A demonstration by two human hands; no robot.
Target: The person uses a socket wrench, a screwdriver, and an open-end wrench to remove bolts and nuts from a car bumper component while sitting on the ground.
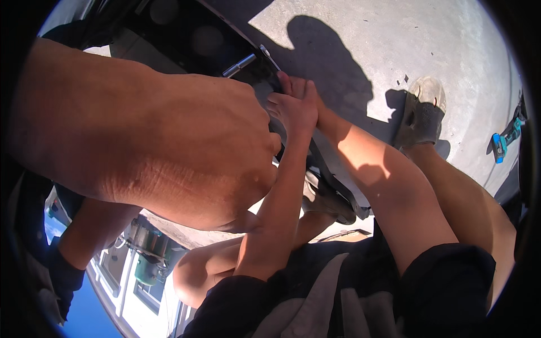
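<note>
My left hand [294, 112] and my right hand [313, 100] are closed together around the handle of a shiny ratchet wrench [269, 56]. A long chrome socket [239, 66] sticks out leftward from beside the ratchet's head, toward a dark panel [217, 28]. The left hand covers much of the right, so most of the right fingers are hidden. Another person's closed hand [197, 141] reaches in from the left, very near the camera, and blocks the view of the area left of my hands. Whether that hand holds anything cannot be seen.
Below my hands runs a long black edge [341, 188] between my shoes. A teal and blue cordless power tool [507, 139] lies on the concrete [468, 50] at the far right. The other person's second forearm [98, 231] shows at lower left, near a green tank [147, 270].
</note>
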